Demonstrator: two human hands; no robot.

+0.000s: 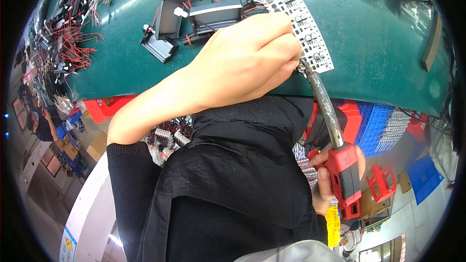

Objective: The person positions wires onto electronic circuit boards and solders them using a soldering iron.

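Observation:
My left hand [250, 58] reaches across the near edge of the bench, its fingers pinched together at the end of a white circuit board panel [314, 43]. Whatever is between those fingertips is hidden behind the hand. My right hand [322, 187] is wrapped round the red and black handle of a soldering gun [343, 177]. The gun's long, stained metal barrel points up and away, and its tip is close beside my left fingertips at the panel's near end. From this view I cannot tell whether the tip touches anything.
Black rectangular housings [216, 17] with red and black leads lie left of the panel on the green bench mat [364, 29]. Bundles of wires [73, 51] pile up at far left. A dark bar [430, 43] lies at right. Red bins [103, 109] and a blue crate [374, 126] stand below the edge.

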